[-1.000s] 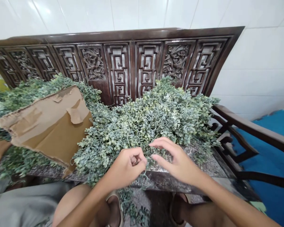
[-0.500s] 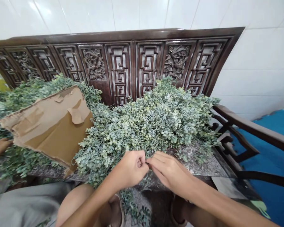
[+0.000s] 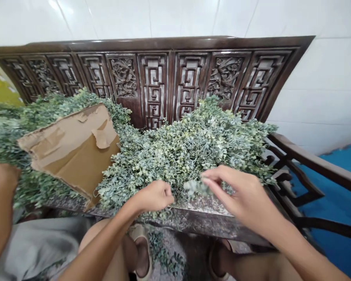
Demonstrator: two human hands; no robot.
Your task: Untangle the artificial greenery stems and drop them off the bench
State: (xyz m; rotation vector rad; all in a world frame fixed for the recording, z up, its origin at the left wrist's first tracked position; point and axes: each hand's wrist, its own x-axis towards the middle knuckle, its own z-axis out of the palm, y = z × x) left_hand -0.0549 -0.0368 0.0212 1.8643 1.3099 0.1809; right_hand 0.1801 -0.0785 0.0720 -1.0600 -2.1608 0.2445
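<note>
"What changed in the head view?"

"The hands came apart. The left hand (image 3: 152,197) is curled shut at seven o'clock, against the pile of leafy vines (image 3: 181,156)."

"And the right hand (image 3: 242,195)?"

"It pinches a small leafy sprig (image 3: 194,186) at five o'clock, at the pile's front edge."

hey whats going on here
A person sits facing a carved dark wood bench piled with a big heap of small-leaved greenery. Their right hand has its fingers at a small sprig near the heap's front edge, and their left hand is curled beside it. A torn cardboard sheet lies on the greenery, and a second person's hand shows at far left.
</note>
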